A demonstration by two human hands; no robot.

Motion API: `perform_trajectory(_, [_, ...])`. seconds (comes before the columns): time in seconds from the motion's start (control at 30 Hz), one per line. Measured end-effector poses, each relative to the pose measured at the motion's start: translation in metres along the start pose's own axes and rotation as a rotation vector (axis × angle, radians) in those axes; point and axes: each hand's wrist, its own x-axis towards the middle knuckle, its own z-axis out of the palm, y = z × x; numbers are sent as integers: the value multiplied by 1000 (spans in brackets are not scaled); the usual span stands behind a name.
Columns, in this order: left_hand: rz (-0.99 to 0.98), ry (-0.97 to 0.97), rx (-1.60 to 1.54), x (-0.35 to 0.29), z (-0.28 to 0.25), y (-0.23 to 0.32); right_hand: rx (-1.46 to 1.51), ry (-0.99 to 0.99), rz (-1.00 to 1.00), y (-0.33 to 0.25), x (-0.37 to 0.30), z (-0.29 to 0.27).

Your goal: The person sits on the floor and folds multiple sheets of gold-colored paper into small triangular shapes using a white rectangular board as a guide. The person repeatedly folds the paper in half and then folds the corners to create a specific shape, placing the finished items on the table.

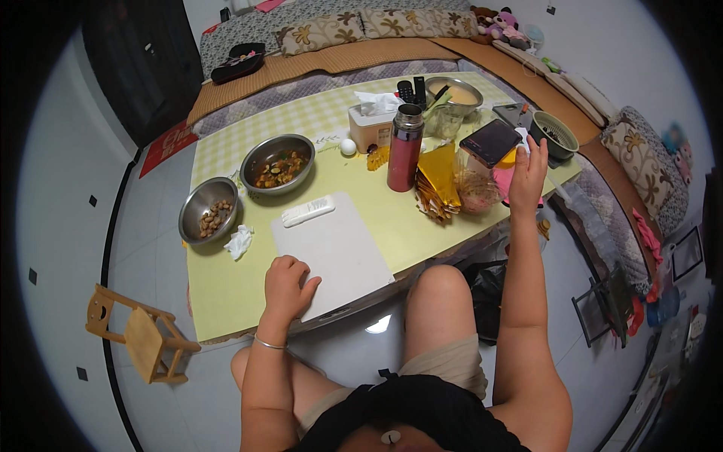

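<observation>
Pale yellow-green cloth [226, 294] covers the table across the middle of the frame. For steadiness, the left hand [288, 294] would do best to press the white board [339, 256] flat, while the right hand [529, 169] should avoid knocking the phone [489, 143]. The board lies at centre, its near left edge beside the left hand, which is half open, fingers loosely bent; contact is hard to tell. Well apart, at upper right, the right hand is open, fingers extended, just right of the phone.
</observation>
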Motion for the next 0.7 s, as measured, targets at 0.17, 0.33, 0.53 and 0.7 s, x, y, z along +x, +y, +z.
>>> perform_trajectory(0.17, [-22, -10, 1, 1, 0, -1, 92, -11, -11, -3, 3, -7])
perform_trajectory(0.33, [-52, -2, -36, 2, 1, -4, 216, -12, 70, -3, 11, -7])
perform_trajectory(0.53, [-71, 28, -49, 3, 7, -12, 330, -14, 94, 2, 15, -2])
perform_trajectory(0.7, [-91, 77, -73, 5, 14, -15, 246, -99, 14, 4, 13, 3])
